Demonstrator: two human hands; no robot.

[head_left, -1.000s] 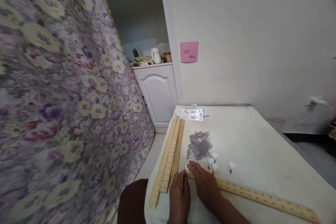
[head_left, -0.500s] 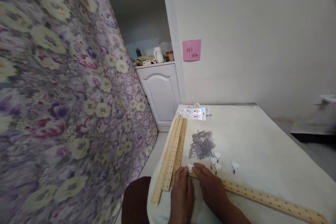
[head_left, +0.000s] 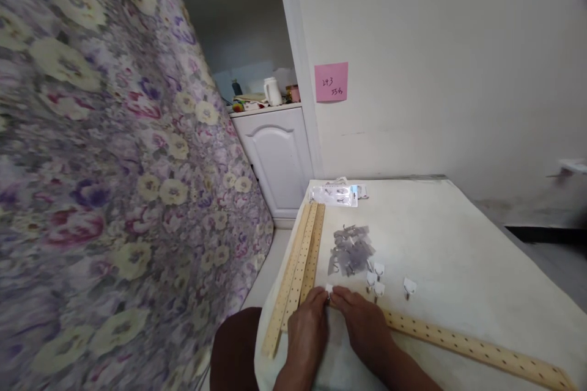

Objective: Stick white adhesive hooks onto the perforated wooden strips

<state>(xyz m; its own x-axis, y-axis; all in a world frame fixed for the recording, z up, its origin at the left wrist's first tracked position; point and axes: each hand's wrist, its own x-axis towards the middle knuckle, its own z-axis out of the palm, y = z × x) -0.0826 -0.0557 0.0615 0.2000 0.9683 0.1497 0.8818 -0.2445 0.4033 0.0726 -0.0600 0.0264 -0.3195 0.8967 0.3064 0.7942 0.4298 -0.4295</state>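
A small white adhesive wall hook (head_left: 329, 288) sits at the left end of a perforated wooden strip (head_left: 468, 343). My left hand (head_left: 308, 325) has its fingers closed around the hook's left side. From the right, my right hand (head_left: 363, 322) is closed over the strip's end, with its fingertips against the same hook. Both hands hide that end of the strip. Just beyond my right hand lie several loose white hooks (head_left: 376, 290), and one more white hook (head_left: 409, 287) lies apart to the right.
Several perforated wooden strips (head_left: 299, 263) lie along the left edge of the cloth-covered table (head_left: 440, 238). Grey translucent pieces with metal hooks (head_left: 352, 252) are piled mid-table. A clear hook package (head_left: 334, 195) rests at the back. A floral curtain (head_left: 137, 195) hangs at left.
My left hand has turned slightly, its wrist moving left, and its fingers sit closer to the hook. My right hand has barely moved. The view has shifted a little.
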